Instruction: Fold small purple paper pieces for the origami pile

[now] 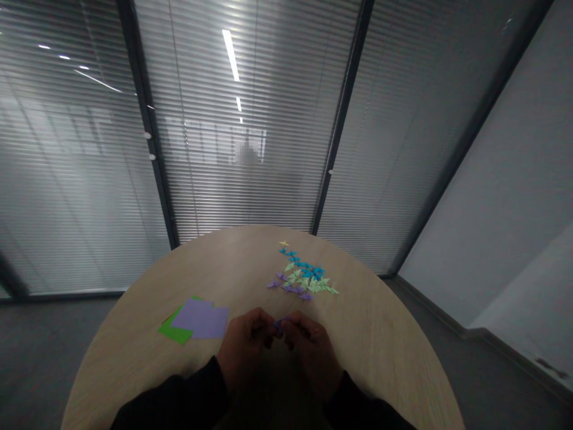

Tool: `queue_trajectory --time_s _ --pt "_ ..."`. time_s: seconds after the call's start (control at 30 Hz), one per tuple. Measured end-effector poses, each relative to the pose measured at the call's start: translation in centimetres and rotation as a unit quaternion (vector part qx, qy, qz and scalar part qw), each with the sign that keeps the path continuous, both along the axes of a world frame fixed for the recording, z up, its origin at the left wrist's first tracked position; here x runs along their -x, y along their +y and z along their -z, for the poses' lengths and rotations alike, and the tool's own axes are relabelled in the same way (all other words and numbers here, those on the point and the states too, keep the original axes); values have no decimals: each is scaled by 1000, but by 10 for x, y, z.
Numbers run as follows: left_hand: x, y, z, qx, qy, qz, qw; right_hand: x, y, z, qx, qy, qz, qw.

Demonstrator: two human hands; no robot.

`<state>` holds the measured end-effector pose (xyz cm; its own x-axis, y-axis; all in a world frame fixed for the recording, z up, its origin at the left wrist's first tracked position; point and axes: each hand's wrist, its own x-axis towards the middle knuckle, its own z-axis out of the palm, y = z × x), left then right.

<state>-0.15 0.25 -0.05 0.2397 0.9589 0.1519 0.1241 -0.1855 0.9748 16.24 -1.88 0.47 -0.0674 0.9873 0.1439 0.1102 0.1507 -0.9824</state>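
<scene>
My left hand (245, 352) and my right hand (312, 357) meet above the round wood-grain table (358, 334), their fingertips pinching a small piece of purple folded paper (280, 325). Most of that piece is hidden by my fingers. Left of my left hand lie loose purple paper sheets (200, 319) on top of a green paper sheet (175, 330). Beyond my hands is a spread of small folded paper shapes (302, 276) in blue, pale green and purple. A single small yellow folded shape (283, 243) lies at its far end.
The table's curved far edge (255, 226) meets a glass partition with closed slatted blinds (242, 167) and dark metal frames. Grey floor (54, 334) surrounds the table, and a pale wall (470, 179) with a low skirting runs along the right.
</scene>
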Motion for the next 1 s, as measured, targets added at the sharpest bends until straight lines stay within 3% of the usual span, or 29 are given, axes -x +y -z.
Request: queue_trajectory --time_s 0.07,0.17,0.3,0.43,0.67,0.87,1.0 --pt "-1 0 0 8 -25 -4 1000 0 1 0 -29 -24 23 999" --pt "-2 -2 0 76 -156 12 985 -4 1 2 -131 -89 55 986" --pt "-4 -4 1 217 -291 53 930 -11 2 6 -285 -191 30 939" --pt "-4 -2 5 241 -328 67 911 -13 6 9 -369 -271 37 889" --pt "-7 -2 8 256 -391 69 882 -5 2 4 -362 -357 35 860" --pt "-10 -3 9 254 -375 63 889 -2 3 9 -356 -428 75 827" --pt "-12 -7 10 244 -365 95 894 4 1 14 -355 -424 120 825"
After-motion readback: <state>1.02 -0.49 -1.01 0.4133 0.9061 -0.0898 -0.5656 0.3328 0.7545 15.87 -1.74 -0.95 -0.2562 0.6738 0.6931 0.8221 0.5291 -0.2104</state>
